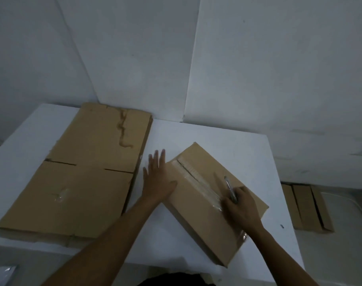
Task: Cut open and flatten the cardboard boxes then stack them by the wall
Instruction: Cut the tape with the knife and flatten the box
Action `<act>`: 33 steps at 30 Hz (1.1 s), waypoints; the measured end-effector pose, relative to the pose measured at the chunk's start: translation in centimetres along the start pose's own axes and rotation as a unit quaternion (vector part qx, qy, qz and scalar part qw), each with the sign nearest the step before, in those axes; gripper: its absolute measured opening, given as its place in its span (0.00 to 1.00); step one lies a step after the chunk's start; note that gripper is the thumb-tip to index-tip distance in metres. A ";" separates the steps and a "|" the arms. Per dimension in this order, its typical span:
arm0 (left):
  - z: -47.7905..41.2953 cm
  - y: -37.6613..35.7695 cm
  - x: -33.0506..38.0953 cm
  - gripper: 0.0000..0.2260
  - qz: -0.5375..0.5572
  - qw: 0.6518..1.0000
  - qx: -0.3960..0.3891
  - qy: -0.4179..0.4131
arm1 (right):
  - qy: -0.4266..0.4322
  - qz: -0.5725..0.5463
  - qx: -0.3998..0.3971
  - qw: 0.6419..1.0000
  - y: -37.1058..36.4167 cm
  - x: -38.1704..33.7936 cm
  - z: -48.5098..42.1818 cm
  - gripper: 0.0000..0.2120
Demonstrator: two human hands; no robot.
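Head view: a taped box lies askew on the near right of the white table. The left hand, fingers straight, presses flat on the box's left side. The right hand grips a cutter on the box top beside the tape seam. Flattened cardboard lies left, its far end near the wall. More flat boxes lie on the floor, right.
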State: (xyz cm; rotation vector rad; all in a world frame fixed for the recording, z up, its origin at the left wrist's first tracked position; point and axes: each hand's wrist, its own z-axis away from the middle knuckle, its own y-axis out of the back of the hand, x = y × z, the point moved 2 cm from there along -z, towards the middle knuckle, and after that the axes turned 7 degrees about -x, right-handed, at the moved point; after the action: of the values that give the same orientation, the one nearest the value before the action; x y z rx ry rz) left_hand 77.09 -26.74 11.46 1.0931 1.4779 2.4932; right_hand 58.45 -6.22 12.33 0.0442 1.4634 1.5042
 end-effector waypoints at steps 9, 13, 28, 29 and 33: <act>1.4 -2.8 -0.9 0.29 -0.146 0.988 -0.031 0.044 | 0.072 0.036 -0.056 0.995 1.3 -0.9 -1.8 0.16; 1.7 -3.2 -0.8 0.30 -0.160 0.985 -0.029 0.050 | 0.151 0.153 -0.117 0.970 0.5 -3.8 -3.7 0.11; 1.2 -3.6 -0.8 0.30 -0.075 0.993 -0.060 0.075 | 0.242 0.378 -0.156 0.880 -3.5 -12.0 -7.5 0.16; 1.2 -3.7 -0.8 0.30 -0.074 0.993 -0.062 0.075 | 0.239 0.382 -0.159 0.878 -3.6 -12.1 -7.6 0.16; 1.1 -3.8 -0.8 0.30 -0.079 0.992 -0.064 0.076 | 0.231 0.388 -0.155 0.879 -3.9 -12.5 -7.8 0.16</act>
State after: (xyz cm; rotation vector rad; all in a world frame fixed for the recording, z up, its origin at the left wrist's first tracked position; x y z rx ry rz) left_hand 77.19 -24.15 8.37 0.7509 1.3568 2.5658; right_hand 62.20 -20.87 14.51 0.0911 1.6443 2.5350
